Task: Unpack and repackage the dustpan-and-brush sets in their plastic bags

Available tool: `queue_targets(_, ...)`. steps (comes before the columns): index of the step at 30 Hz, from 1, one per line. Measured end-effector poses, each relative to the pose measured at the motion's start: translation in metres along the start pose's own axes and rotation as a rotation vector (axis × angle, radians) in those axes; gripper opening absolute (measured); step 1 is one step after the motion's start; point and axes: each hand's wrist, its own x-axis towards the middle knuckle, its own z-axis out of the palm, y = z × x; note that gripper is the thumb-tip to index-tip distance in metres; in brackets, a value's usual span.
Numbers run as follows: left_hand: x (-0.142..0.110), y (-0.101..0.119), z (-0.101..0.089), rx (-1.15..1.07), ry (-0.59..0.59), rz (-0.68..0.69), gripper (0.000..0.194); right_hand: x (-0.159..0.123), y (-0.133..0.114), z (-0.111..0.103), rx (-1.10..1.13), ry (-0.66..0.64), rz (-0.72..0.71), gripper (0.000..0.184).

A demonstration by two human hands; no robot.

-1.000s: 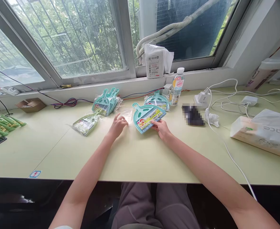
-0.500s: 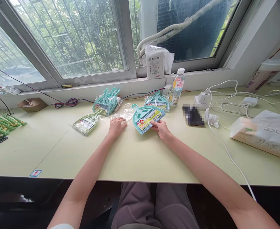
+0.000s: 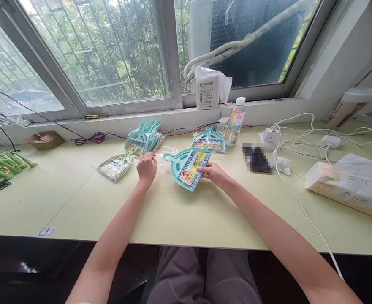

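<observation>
My right hand [image 3: 215, 174] grips a teal dustpan with a brush [image 3: 190, 166] by its wide bristle end, thumb over the printed label. Its handle points left, above the table. My left hand [image 3: 147, 169] is curled closed, with a clear plastic bag [image 3: 168, 157] trailing right from its fingertips; the exact grip is partly hidden. Just left of that hand lies a green dustpan set [image 3: 115, 164] in clear wrap. Behind it is a pile of wrapped teal dustpan sets [image 3: 143, 137]. Another wrapped teal set [image 3: 209, 139] lies behind the held one.
A drink bottle [image 3: 236, 122] stands near the sill, beside a phone-like pixelated dark object [image 3: 257, 158]. White chargers and cables [image 3: 270, 137] and a tissue pack [image 3: 347, 181] occupy the right. Leftward are a small cardboard box [image 3: 44, 140] and green stalk-like items [image 3: 5, 166].
My left hand has moved left and curled up from lying flatter on the plastic. The dustpan in my right hand has come slightly lower and left, and turned so its handle points left.
</observation>
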Motion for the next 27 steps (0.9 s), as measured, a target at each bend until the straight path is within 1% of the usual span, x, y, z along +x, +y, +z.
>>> queue_targets(3,0.003,-0.001,-0.005,-0.005,0.118,-0.060,0.023,0.000,-0.005,-0.006,-0.027,-0.057,-0.064,0.018)
queue_targets(6,0.005,-0.002,-0.007,-0.065,0.168,-0.156,0.022,-0.002,-0.008,-0.007,-0.051,-0.144,-0.081,0.023)
queue_targets(8,0.006,-0.003,-0.006,-0.112,0.153,-0.237,0.021,-0.003,-0.008,-0.007,-0.068,-0.202,-0.069,0.026)
queue_targets(10,0.007,-0.005,-0.005,-0.170,0.108,-0.316,0.021,-0.002,-0.006,-0.008,-0.083,-0.231,-0.048,0.028)
queue_targets(11,0.008,-0.006,-0.004,-0.201,0.090,-0.352,0.020,-0.001,-0.004,-0.010,-0.093,-0.229,-0.035,0.029)
queue_targets(13,0.009,-0.008,-0.004,-0.263,0.088,-0.382,0.020,0.003,0.000,-0.014,-0.105,-0.177,-0.018,0.027)
queue_targets(15,0.010,-0.009,-0.003,-0.318,0.113,-0.328,0.019,0.008,0.005,-0.017,-0.090,-0.083,-0.028,0.022)
queue_targets(17,0.010,-0.008,-0.004,-0.359,0.135,-0.236,0.019,0.012,0.009,-0.018,-0.048,0.012,-0.056,0.019)
queue_targets(20,0.007,-0.003,-0.003,-0.409,0.170,-0.138,0.019,0.013,0.013,-0.014,0.022,0.089,-0.094,0.016)
queue_targets(22,0.005,0.001,-0.001,-0.458,0.195,-0.093,0.017,0.011,0.014,-0.009,0.056,0.095,-0.112,0.015)
queue_targets(24,0.003,0.004,0.001,-0.514,0.215,-0.047,0.016,0.008,0.013,-0.004,0.074,0.071,-0.116,0.015)
queue_targets(27,0.000,0.008,0.003,-0.566,0.245,0.016,0.015,0.003,0.013,0.003,0.052,0.021,-0.081,0.016)
